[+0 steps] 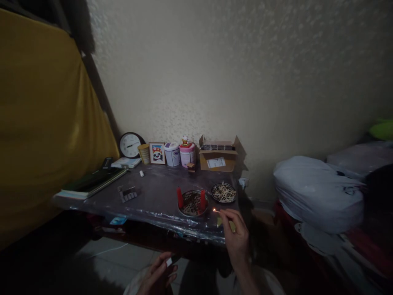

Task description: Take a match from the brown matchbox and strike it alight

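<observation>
Pinched between the thumb and fingers of my right hand (236, 235) is a burning match (217, 211), its small flame pointing left. The flame is just right of a round metal plate (188, 214) with dark spots on its surface. Two red candles stand on that plate, a left candle (180, 198) and a right candle (203, 200); no flame shows on either. Low in front of the table, my left hand (156, 273) is closed around a small matchbox (170, 261) with a white end and a dark side.
A dish (213, 198) heaped with matchsticks stands behind my right hand. Along the wall are a clock (130, 144), a panda picture (157, 154), two lidded tubs and an open cardboard box (217, 161). Books (92, 182) lie at the left; white bags (316, 196) are piled right.
</observation>
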`<move>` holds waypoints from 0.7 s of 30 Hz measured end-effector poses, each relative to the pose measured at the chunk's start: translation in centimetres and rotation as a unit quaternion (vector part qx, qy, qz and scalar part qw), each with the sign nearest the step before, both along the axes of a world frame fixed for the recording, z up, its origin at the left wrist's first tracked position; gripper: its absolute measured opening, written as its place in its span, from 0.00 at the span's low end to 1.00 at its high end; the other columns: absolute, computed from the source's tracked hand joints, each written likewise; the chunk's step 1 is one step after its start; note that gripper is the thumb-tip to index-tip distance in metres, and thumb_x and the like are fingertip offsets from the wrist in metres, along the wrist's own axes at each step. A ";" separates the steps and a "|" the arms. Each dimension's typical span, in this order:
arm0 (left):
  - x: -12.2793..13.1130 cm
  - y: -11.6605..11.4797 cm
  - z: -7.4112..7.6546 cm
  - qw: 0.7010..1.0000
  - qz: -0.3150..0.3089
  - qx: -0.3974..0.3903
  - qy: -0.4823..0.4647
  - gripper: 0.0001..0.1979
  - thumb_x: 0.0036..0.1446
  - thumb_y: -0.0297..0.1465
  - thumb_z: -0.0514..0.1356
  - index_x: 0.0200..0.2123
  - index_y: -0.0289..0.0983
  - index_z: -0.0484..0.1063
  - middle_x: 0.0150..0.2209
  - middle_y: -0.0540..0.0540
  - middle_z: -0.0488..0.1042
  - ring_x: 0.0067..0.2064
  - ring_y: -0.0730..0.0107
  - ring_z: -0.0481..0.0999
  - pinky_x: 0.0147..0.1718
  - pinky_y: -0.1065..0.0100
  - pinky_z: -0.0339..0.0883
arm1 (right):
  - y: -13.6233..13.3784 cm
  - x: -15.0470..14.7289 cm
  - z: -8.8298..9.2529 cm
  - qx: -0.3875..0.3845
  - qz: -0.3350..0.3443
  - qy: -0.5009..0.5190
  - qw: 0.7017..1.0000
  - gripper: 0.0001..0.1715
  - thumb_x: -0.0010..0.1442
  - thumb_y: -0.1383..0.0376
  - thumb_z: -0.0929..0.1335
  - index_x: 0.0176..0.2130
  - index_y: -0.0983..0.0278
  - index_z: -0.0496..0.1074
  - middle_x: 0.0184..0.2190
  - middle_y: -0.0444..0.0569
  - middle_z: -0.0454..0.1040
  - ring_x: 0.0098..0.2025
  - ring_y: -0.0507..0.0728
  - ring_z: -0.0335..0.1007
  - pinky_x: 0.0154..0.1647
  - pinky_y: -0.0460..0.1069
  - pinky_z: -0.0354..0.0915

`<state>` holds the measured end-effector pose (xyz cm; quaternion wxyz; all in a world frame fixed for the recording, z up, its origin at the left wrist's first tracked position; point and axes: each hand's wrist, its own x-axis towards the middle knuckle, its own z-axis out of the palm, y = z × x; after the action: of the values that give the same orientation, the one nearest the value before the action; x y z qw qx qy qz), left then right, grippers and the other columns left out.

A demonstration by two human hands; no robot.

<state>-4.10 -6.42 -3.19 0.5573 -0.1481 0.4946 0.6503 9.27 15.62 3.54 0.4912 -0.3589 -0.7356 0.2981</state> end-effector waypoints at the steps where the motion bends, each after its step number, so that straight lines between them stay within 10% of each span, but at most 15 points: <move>1: 0.0 0.1 0.0 1.000 0.000 -0.003 -0.001 0.25 0.29 0.43 0.73 0.35 0.43 0.78 0.46 0.47 0.74 0.47 0.55 0.73 0.45 0.61 0.66 | 0.0 -0.1 0.1 -0.014 0.002 0.008 1.000 0.04 0.60 0.65 0.68 0.34 0.62 0.74 0.33 0.46 0.74 0.38 0.52 0.71 0.41 0.46 0.65; 21: -0.3 -0.1 -1.0 0.999 0.019 0.005 -0.026 0.22 0.29 0.41 0.74 0.33 0.46 0.80 0.40 0.50 0.78 0.42 0.60 0.75 0.41 0.64 0.68 | 1.6 -2.6 0.6 -0.224 0.004 0.079 0.971 0.14 0.52 0.56 0.71 0.31 0.65 0.74 0.29 0.47 0.76 0.32 0.54 0.72 0.35 0.48 0.69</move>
<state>-4.36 -6.54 -4.14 0.5582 -0.1715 0.4741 0.6589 6.66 17.17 4.16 0.4539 -0.4321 -0.6104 0.4844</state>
